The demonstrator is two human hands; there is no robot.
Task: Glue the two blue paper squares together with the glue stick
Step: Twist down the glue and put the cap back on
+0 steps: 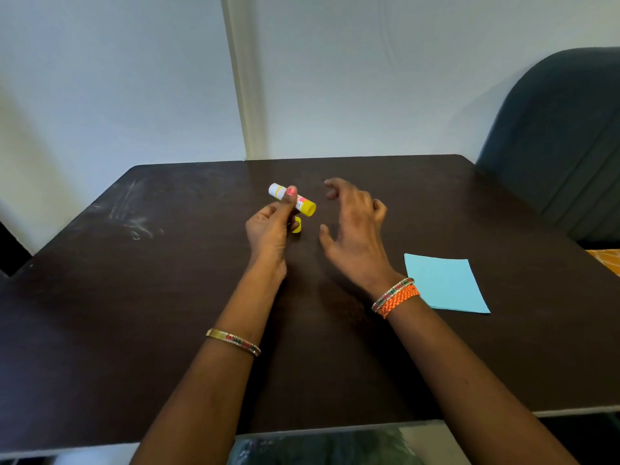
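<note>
Glue stick (292, 200): pinched in the left hand (270, 229) above the table (167, 280), long axis slanting from white end at far left to yellow end at near right, toward the right hand (355, 226), fingers spread, holding nothing. Yellow cap (297, 225): just below the stick, beside the left fingers. Blue paper (446, 283): flat, right of the right wrist, well apart from the stick; nothing between.

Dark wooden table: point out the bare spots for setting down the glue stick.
Free: the scuffed left part of the dark wooden table, and the near strip between the forearms. Crowded: the middle, where the left hand grips the yellow-and-white glue stick above its yellow cap; the blue paper squares fill the right.
</note>
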